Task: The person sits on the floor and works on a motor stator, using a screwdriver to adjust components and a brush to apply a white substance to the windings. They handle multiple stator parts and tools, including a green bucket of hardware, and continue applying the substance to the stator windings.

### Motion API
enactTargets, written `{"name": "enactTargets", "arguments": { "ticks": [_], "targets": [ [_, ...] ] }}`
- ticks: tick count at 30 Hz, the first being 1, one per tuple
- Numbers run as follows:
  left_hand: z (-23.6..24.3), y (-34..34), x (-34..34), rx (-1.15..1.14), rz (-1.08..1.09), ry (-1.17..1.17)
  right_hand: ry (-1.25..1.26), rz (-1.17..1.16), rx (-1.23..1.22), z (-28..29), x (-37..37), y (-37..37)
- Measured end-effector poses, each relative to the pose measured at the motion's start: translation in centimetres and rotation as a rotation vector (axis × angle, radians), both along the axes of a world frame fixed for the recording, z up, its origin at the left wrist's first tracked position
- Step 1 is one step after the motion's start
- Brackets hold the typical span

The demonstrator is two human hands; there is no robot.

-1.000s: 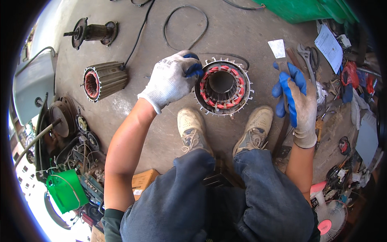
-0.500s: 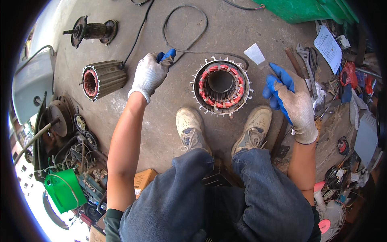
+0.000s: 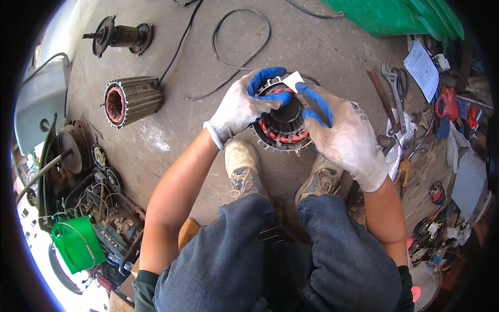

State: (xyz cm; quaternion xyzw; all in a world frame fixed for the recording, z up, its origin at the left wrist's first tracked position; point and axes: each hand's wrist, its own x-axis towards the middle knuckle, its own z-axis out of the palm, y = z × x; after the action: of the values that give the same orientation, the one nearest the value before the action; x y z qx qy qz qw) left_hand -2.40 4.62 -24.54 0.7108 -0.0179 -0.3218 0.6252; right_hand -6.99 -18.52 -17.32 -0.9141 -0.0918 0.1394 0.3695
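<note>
A motor stator (image 3: 283, 136) with red-wrapped windings and a finned rim stands on the floor between my shoes, its round opening facing up. My left hand (image 3: 244, 104), in a white glove with blue fingers, curls over the stator's left rim, thumb and fingers bent across the winding. On the right side, my gloved right hand (image 3: 345, 130) pinches a small flat white piece (image 3: 293, 81) over the far rim. The piece's lower end is hidden by the fingers. Both hands cover part of the winding.
A second stator (image 3: 135, 100) lies on its side at left, with a rotor (image 3: 122, 36) beyond it. A black cable (image 3: 269, 31) loops across the floor. A hammer (image 3: 382, 93) and an adjustable wrench (image 3: 396, 93) lie right; a green bucket (image 3: 78, 244) stands lower left.
Both hands have come inward to the stator from either side. The white piece moved left with my right hand to the stator's far rim. My left hand now rests over the rim.
</note>
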Motion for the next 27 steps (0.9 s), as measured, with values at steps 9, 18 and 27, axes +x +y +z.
{"name": "enactTargets", "arguments": {
  "ticks": [9,18,27],
  "targets": [
    [-0.6,-0.6,-0.5,-0.046,0.107,0.142,0.111,-0.01,-0.114,1.4,0.9,1.6],
    [0.1,-0.9,-0.6,0.073,0.145,0.117,0.023,0.024,-0.199,1.5,1.0,2.3],
    [1.3,-1.2,-0.5,0.087,0.151,0.136,0.127,0.072,-0.304,1.8,1.2,3.2]
  ]
}}
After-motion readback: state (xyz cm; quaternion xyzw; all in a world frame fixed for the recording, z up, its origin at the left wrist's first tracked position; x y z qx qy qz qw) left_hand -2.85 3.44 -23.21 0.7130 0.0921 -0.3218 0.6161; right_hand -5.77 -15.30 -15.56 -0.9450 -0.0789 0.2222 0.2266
